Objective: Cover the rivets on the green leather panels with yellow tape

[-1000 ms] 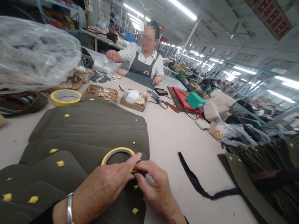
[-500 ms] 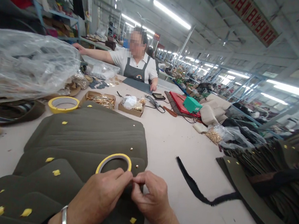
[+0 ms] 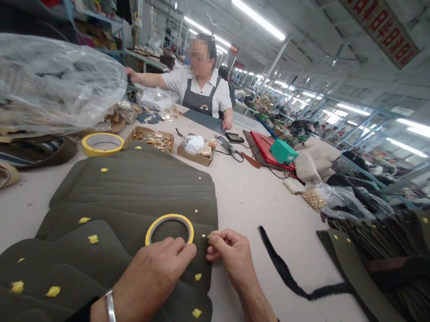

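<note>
My left hand (image 3: 154, 277), with a silver bracelet at the wrist, is closed on a roll of yellow tape (image 3: 149, 231) above the dark olive pieces. My right hand (image 3: 231, 255) pinches a small yellow bit of tape (image 3: 210, 236) at the right edge of these pieces, beside a small gold stud (image 3: 203, 236). The olive pieces (image 3: 139, 184) lie overlapping on the table and carry several torn yellow tape bits (image 3: 93, 239). Farther up the same edge sits another gold stud (image 3: 196, 212).
Ahead are a second tape roll (image 3: 102, 144), boxes of gold hardware (image 3: 153, 140) and a green box (image 3: 283, 151). A black strip (image 3: 284, 268) and stacked olive pieces (image 3: 364, 279) lie right. Across the table (image 3: 248, 205) a person (image 3: 202, 93) rests a hand on a dark sheet.
My hands have moved apart, the right one now holding a bit of yellow tape. Another yellow bit shows on the olive piece near its right edge. The view has shifted slightly.
</note>
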Demonstrator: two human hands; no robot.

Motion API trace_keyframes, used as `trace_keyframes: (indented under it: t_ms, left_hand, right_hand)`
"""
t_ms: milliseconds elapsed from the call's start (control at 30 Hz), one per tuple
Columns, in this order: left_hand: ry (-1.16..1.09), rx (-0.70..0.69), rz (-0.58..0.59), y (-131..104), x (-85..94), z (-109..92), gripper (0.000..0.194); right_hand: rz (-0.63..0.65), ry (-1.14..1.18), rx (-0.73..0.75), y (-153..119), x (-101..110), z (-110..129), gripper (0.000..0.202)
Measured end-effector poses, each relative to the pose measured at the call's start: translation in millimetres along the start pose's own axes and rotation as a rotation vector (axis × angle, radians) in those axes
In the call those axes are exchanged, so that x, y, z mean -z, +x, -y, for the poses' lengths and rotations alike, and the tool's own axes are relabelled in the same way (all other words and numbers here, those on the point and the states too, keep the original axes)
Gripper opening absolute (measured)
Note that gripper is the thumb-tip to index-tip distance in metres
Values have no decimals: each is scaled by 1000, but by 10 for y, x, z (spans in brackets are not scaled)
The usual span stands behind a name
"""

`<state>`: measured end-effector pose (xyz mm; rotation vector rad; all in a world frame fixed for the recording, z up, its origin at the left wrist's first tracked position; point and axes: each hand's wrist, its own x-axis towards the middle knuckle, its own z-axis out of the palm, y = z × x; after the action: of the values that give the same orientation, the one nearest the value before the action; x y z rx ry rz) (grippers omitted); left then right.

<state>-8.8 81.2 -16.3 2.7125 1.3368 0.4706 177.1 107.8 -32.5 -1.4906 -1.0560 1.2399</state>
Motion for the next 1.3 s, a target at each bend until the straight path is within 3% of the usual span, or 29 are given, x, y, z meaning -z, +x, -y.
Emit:
trace_keyframes:
  t_ms: [67, 167, 467, 667, 733, 833, 900, 1000, 1067, 1133, 1300]
  left_hand:
    - [8, 60, 145, 32, 16, -2, 21]
    - [-2, 93, 243, 63, 36, -9, 23]
    - [-31, 89, 234, 64, 11, -12, 27]
    - [-25, 106, 248, 52, 39, -28, 25]
    - [-18, 113, 249, 53, 38, -26, 26]
    - [-12, 117, 249, 64, 27, -18, 27]
    - [-12, 123, 254, 70, 17, -10, 27]
    - [-10, 116, 237, 64, 2, 0, 28]
    - [-6, 102, 223, 51, -2, 6, 28]
    - [-1, 96, 237, 43, 3, 13, 29]
    - [41, 77, 294, 50, 65, 19, 28]
  right_hand:
    - [24, -73, 29, -2, 4, -21, 26]
    - [33, -186, 97, -35, -49, -50, 23]
    - [-82, -601, 440, -62, -171, -43, 17]
    - [-69, -541, 306, -5, -149, -51, 13]
    - [-50, -470, 227, 6, -109, -71, 25]
    - [-42, -312, 206, -20, -29, -116, 18]
    - [-50, -322, 365, -57, 17, -145, 13]
    - [1, -578, 745, -92, 33, -170, 13]
    - [26, -736, 876, -85, 0, -175, 18]
    - [-5, -813, 853, -61, -52, -170, 20]
    - [-78, -783, 578, -18, -140, -127, 13]
